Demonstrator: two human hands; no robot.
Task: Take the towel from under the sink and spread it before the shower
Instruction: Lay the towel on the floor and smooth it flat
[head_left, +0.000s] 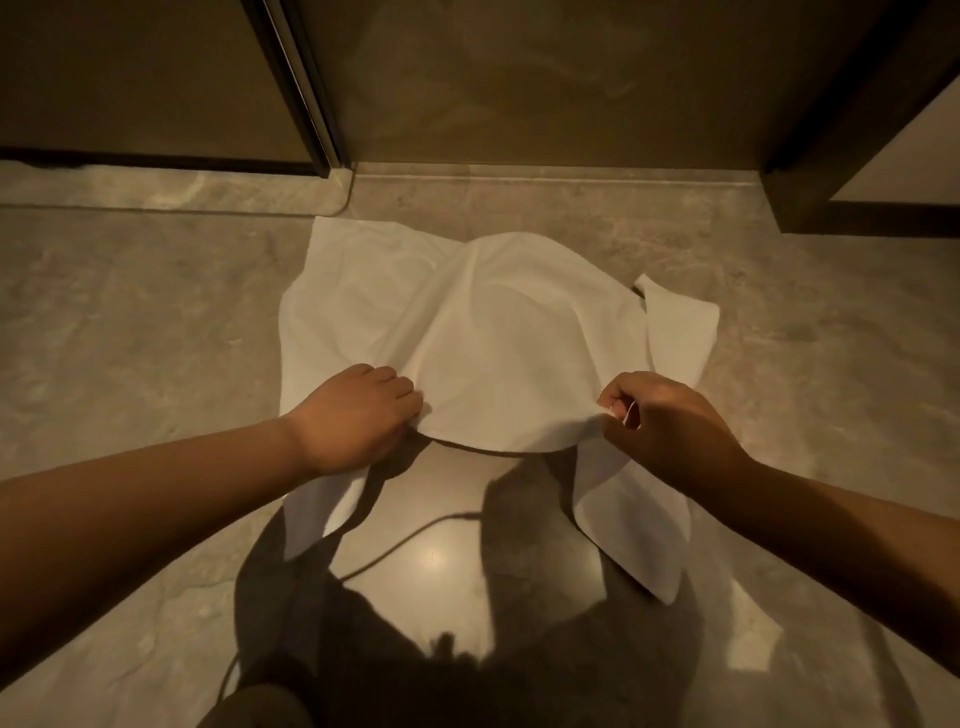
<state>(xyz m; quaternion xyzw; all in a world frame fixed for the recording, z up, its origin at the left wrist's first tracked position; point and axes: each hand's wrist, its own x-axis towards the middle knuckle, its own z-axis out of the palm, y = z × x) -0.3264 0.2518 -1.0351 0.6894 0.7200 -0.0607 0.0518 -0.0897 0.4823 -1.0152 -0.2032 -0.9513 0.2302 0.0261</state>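
While both arms reach forward and down, the white towel (498, 332) lies partly on the marbled floor (130, 322) just in front of the raised stone threshold (545, 179) of the shower, its far left corner touching that step. The left hand (358, 415) is closed around the near edge of the towel, knuckles up, and the right hand (660, 421) pinches the same edge between thumb and fingers. Between the two hands the cloth is lifted off the floor and billows into a dome, while its side flaps hang down and rest on the tiles. Dark glass panels with a metal frame (306, 98) stand beyond the step.
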